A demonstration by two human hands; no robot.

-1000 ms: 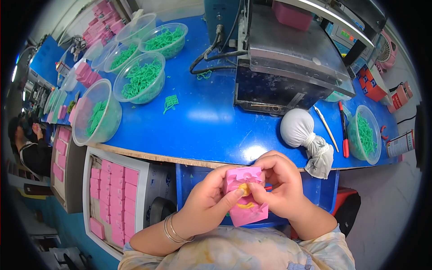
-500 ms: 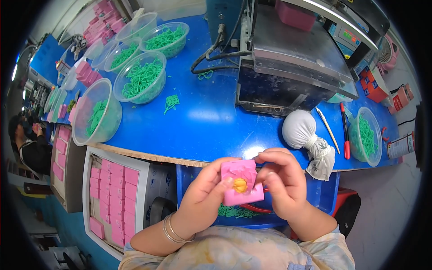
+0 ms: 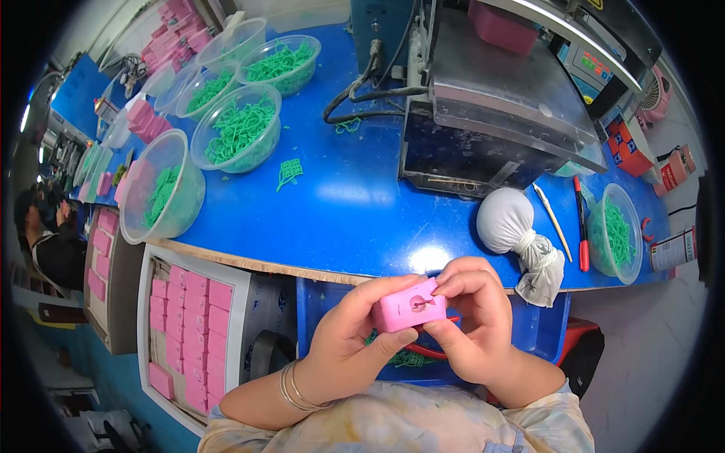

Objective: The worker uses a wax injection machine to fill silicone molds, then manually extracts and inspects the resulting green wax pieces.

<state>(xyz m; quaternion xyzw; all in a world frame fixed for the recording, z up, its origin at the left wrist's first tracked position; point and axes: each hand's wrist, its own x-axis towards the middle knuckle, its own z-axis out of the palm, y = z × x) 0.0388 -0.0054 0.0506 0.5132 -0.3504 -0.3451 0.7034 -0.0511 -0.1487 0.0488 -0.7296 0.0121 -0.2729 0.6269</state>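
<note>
In front of my body, my left hand (image 3: 353, 325) is closed round a small pink block (image 3: 394, 309), its thumb along the lower edge. The side facing up has a round recess with a thin dark piece across it. My right hand (image 3: 479, 313) is closed on the block's right end, fingertips above and thumb below. Beneath them, a red-handled tool (image 3: 427, 352) and green mesh scraps (image 3: 408, 359) lie in a blue tray (image 3: 547, 321). The tool's working end is hidden.
Clear tubs (image 3: 198, 147) of green strands stand at the left of the blue table (image 3: 325, 226). A grey machine (image 3: 483, 143) is at the back right. Nearer lie a tied white cloth bag (image 3: 504, 220), a stick (image 3: 553, 220) and a red marker (image 3: 583, 238). A box (image 3: 245, 302) of pink blocks sits left.
The pink block has been turned over: the side with the yellow piece has gone from sight and the recessed side faces up. My right fingers have closed in onto its right end.
</note>
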